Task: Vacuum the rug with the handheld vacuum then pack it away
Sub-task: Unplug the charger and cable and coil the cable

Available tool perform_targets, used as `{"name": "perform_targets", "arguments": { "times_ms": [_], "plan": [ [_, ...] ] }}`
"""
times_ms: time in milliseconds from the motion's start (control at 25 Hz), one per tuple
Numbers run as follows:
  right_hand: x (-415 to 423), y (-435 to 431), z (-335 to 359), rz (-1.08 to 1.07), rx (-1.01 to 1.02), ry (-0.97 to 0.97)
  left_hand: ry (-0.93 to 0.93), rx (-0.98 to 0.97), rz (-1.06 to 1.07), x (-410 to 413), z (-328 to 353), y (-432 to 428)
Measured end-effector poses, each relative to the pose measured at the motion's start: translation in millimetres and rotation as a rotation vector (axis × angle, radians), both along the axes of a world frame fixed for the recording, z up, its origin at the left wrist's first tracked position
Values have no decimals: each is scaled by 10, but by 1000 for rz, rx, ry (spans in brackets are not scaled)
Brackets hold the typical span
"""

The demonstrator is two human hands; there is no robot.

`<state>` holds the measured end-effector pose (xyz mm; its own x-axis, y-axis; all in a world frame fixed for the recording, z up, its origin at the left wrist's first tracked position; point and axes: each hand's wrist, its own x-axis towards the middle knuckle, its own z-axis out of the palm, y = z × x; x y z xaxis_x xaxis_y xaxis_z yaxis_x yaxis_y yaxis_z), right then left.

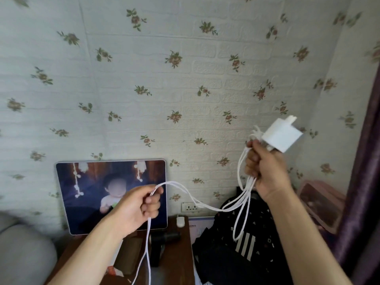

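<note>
Floral wallpaper (pixel 185 58) behind; wooden table (pixel 181 264) at 6 o'clock. Right hand (pixel 265 169), at 3 o'clock, fist curled round gathered loops of white cable (pixel 205 204); white charger block (pixel 281 136) juts above knuckles. Left hand (pixel 137 206), low centre, grips cable loop; strands hang below it. Black handheld vacuum (pixel 164 236) lies on table at 6 o'clock, untouched. Framed picture (pixel 111 194) at 8 o'clock, black backpack (pixel 236 254) at 5 o'clock.
</note>
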<state>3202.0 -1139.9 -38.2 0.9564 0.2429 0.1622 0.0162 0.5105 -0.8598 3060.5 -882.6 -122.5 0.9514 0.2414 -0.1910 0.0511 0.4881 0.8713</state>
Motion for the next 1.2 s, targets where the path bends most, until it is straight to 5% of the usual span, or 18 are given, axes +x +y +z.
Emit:
{"name": "perform_targets", "arguments": {
  "times_ms": [120,280,440,640,840,1200],
  "plan": [
    [-269,229,-174,95,-199,-54,-102,-148,55,97,406,-235],
    [-613,517,-409,301,-194,-134,-248,-283,39,142,864,-565],
    [-851,676,-516,453,-147,-214,-259,-28,159,170,1158,-865],
    [-852,749,-527,345,-113,-216,-335,290,271,153,1202,-846],
    [-674,685,-253,403,190,40,-415,498,328,-91,842,-666],
    [-483,627,335,482,456,71,-231,655,-303,-114,-61,-303]
  ]
}}
